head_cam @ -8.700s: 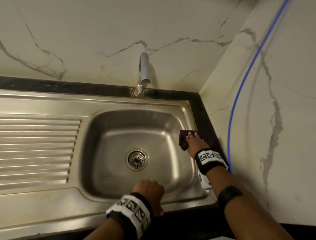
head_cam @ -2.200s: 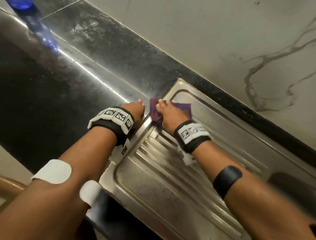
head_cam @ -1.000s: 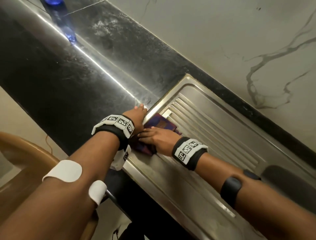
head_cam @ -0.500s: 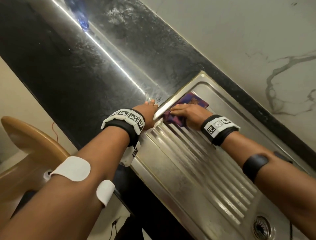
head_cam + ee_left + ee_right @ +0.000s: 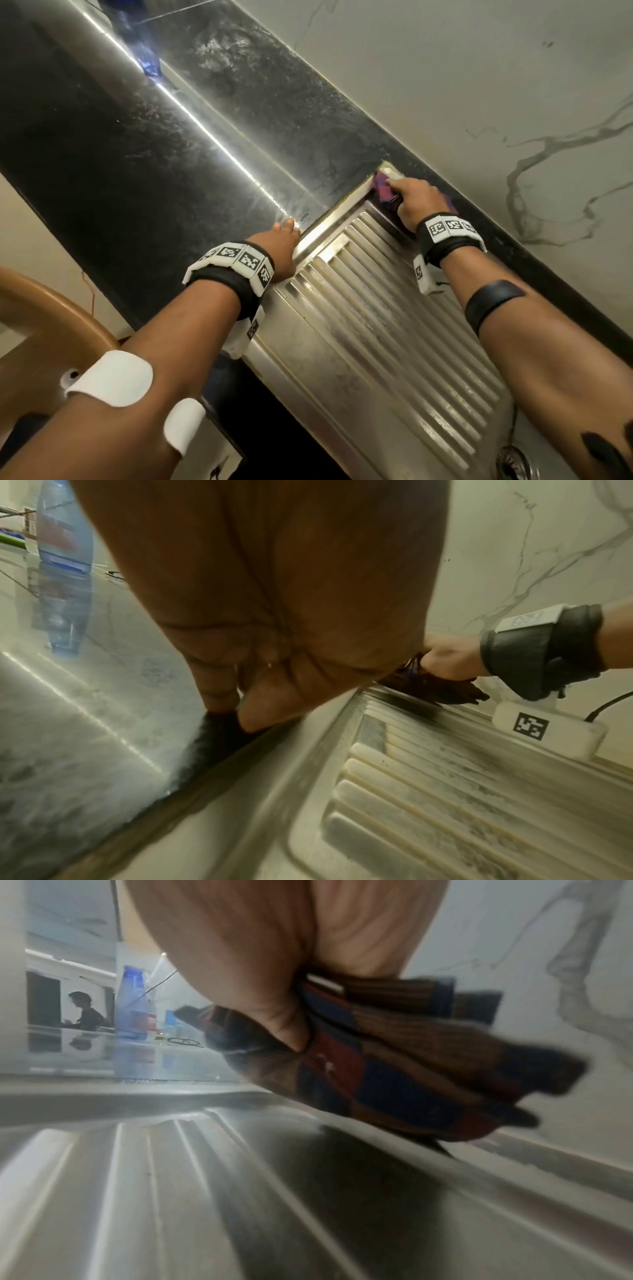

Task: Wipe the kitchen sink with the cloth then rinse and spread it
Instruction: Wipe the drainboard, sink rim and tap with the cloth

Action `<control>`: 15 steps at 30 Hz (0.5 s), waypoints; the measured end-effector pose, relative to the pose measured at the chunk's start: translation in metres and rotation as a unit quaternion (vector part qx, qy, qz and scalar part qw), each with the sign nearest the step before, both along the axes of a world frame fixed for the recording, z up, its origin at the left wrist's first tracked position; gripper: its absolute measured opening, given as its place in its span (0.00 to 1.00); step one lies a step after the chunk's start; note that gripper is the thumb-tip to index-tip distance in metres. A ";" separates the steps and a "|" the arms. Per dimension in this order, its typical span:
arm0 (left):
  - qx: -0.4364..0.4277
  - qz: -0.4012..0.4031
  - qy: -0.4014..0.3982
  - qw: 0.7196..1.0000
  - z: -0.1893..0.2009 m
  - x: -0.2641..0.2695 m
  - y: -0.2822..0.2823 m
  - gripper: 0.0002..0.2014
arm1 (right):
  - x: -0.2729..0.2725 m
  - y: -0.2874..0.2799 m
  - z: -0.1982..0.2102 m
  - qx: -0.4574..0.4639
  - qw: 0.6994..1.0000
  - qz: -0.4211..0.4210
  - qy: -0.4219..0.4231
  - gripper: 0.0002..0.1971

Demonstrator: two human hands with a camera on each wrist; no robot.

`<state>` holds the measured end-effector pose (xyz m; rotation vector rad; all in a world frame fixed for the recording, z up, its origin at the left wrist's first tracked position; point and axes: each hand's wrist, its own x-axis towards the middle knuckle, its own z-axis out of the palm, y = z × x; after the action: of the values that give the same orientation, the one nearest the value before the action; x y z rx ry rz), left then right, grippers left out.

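A red-and-blue checked cloth (image 5: 383,187) lies bunched at the far left corner of the steel sink's ribbed drainboard (image 5: 370,308), against the wall. My right hand (image 5: 397,193) grips the cloth and presses it onto the steel. In the right wrist view the thumb digs into the folded cloth (image 5: 394,1069). My left hand (image 5: 289,229) rests with straight fingers on the black counter just outside the sink's left rim. In the left wrist view its fingertips (image 5: 222,702) press the counter, and the cloth (image 5: 441,689) shows beyond them under the right hand.
The sink's drain (image 5: 517,462) is at the bottom right. A blue-labelled water bottle (image 5: 65,547) and a pair of glasses (image 5: 185,1041) stand farther along the black counter (image 5: 154,154). A marble wall (image 5: 479,85) backs the sink. A wooden chair (image 5: 51,308) is at the lower left.
My right hand has slid the cloth along the drainboard's left edge into the far corner by the wall. The left hand has stayed on the counter by the rim.
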<state>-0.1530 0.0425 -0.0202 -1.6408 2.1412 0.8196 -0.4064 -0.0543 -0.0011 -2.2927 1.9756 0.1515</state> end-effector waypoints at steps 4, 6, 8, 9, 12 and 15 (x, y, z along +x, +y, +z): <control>0.012 -0.010 -0.009 1.000 0.002 0.000 -0.002 0.32 | 0.012 -0.008 -0.015 0.068 0.995 0.049 0.059 0.19; 0.017 -0.010 -0.013 1.000 0.003 -0.001 -0.004 0.33 | 0.020 -0.004 -0.020 0.093 0.992 0.055 0.067 0.18; 0.020 -0.011 -0.016 1.000 0.004 -0.001 -0.006 0.33 | 0.028 0.005 -0.019 0.103 0.990 0.067 0.071 0.18; 0.021 -0.012 -0.018 1.000 0.005 -0.002 -0.007 0.33 | 0.031 0.012 -0.019 0.109 0.989 0.078 0.070 0.18; 0.029 -0.015 -0.024 0.999 0.007 -0.004 -0.010 0.34 | 0.047 0.038 -0.016 0.115 0.986 0.115 0.046 0.16; 0.020 -0.017 -0.034 0.999 0.007 -0.005 -0.008 0.34 | 0.067 0.070 -0.018 0.117 0.981 0.153 0.024 0.14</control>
<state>-0.1584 0.0340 -0.0130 -1.5845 2.0874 0.7809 -0.3391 0.0160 -0.0187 -2.4338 1.5149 0.4432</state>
